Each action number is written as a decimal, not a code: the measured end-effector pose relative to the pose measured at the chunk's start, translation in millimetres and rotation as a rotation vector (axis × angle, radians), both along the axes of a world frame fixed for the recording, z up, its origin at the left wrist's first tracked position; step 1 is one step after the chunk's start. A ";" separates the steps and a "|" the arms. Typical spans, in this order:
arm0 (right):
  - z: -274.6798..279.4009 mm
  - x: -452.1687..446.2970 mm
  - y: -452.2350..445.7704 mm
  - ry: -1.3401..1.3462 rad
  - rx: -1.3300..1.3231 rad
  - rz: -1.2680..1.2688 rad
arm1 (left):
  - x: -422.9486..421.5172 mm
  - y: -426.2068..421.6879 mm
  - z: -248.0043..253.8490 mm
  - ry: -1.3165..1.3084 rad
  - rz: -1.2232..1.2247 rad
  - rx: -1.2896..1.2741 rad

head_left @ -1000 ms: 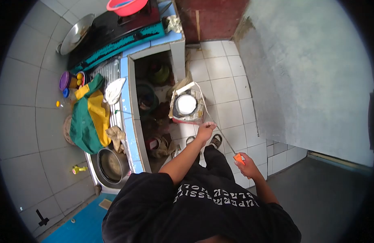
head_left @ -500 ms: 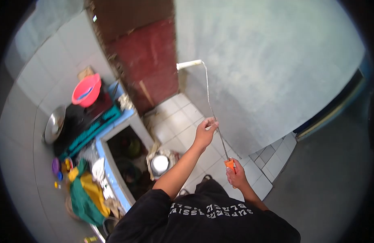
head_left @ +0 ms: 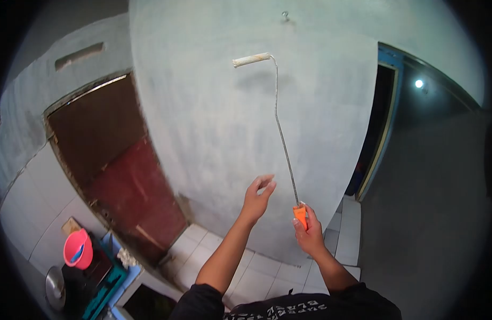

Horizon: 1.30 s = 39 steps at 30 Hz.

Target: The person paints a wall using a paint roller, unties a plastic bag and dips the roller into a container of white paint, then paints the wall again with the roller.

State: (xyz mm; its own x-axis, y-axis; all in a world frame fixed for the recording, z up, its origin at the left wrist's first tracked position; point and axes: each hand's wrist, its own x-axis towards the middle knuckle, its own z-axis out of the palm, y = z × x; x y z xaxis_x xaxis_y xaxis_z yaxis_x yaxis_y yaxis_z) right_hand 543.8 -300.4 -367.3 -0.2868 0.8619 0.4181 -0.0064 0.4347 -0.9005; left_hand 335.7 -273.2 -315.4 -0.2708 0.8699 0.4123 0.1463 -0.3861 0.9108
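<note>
My right hand point(head_left: 310, 230) is wrapped round the orange handle of a paint roller point(head_left: 301, 216). The thin metal rod of the roller rises from the handle, and its white roller head point(head_left: 251, 60) is up in front of the pale, patchily painted wall point(head_left: 214, 122). A soft shadow lies on the wall beside the head; whether the head touches the wall cannot be made out. My left hand point(head_left: 260, 198) is left of the rod, apart from it, with its fingers spread and nothing in them.
A brown and red door point(head_left: 134, 192) stands at the left. At the lower left are a pink basin point(head_left: 78, 249), a metal pan point(head_left: 55, 288) and a counter with a blue edge point(head_left: 126, 282). A doorway point(head_left: 382, 128) opens at the right. White floor tiles point(head_left: 256, 272) show below.
The view has swung up from the floor and counter to the wall. The roller has risen from near the white container to in front of the wall. My left hand has come away from the rod.
</note>
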 end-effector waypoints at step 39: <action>383.0 -11.3 83.3 0.174 0.381 -0.607 | -81.7 182.4 94.4 0.436 -0.262 0.466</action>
